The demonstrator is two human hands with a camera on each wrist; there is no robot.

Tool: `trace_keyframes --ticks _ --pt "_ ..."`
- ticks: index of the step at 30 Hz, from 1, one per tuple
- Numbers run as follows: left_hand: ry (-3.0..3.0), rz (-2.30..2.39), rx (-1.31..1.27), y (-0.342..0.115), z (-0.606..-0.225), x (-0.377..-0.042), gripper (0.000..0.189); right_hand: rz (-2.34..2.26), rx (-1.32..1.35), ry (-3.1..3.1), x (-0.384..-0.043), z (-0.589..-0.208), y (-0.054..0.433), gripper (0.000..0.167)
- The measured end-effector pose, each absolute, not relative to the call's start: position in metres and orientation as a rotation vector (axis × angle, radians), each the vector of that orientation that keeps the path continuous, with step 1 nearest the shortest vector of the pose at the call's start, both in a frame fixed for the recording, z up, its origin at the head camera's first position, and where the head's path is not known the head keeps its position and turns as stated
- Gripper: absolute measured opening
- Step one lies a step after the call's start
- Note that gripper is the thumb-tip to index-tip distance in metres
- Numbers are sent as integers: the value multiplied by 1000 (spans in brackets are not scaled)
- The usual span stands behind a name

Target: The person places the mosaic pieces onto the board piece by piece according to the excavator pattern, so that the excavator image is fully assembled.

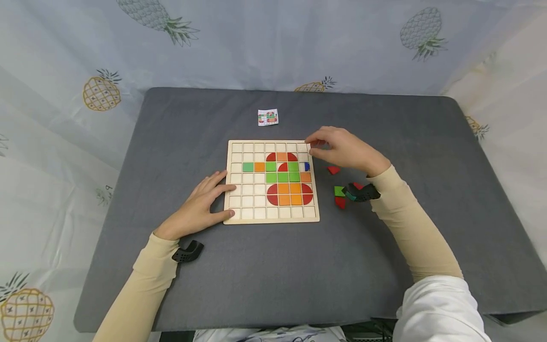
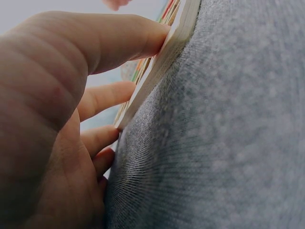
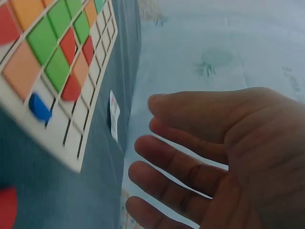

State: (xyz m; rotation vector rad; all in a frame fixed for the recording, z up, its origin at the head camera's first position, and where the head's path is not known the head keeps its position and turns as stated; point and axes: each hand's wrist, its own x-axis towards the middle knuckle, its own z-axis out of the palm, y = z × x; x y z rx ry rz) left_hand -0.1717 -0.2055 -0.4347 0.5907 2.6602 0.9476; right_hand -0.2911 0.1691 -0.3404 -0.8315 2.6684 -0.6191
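Note:
A wooden grid board (image 1: 273, 221) lies on the table, with red, orange and green pieces set in several of its squares. One blue piece (image 1: 306, 166) sits in a square by the right edge. My left hand (image 1: 194, 204) rests at the board's left edge, thumb and fingertips touching the rim (image 2: 157, 67) in the left wrist view. Near the upper right corner hovers my right hand (image 1: 342, 148). Its fingers (image 3: 162, 155) are loosely bent in the right wrist view, with nothing between them and the thumb.
A small printed card (image 1: 268, 117) with a coloured pattern lies beyond the board. Right of the board are loose pieces: a red one (image 1: 334, 169), a green one (image 1: 339, 191) and another red one (image 1: 340, 203). A black wrist device (image 1: 361, 193) partly covers a further red piece.

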Motion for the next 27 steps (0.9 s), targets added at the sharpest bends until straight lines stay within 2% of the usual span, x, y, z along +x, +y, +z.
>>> trace_keyframes --ticks 10,27 --pt "2667 944 596 -205 -436 -171 63 -532 -637 2715 -284 -347 212 41" --pt "2657 941 584 -205 -436 -171 64 -442 -519 2683 -272 -381 227 44"
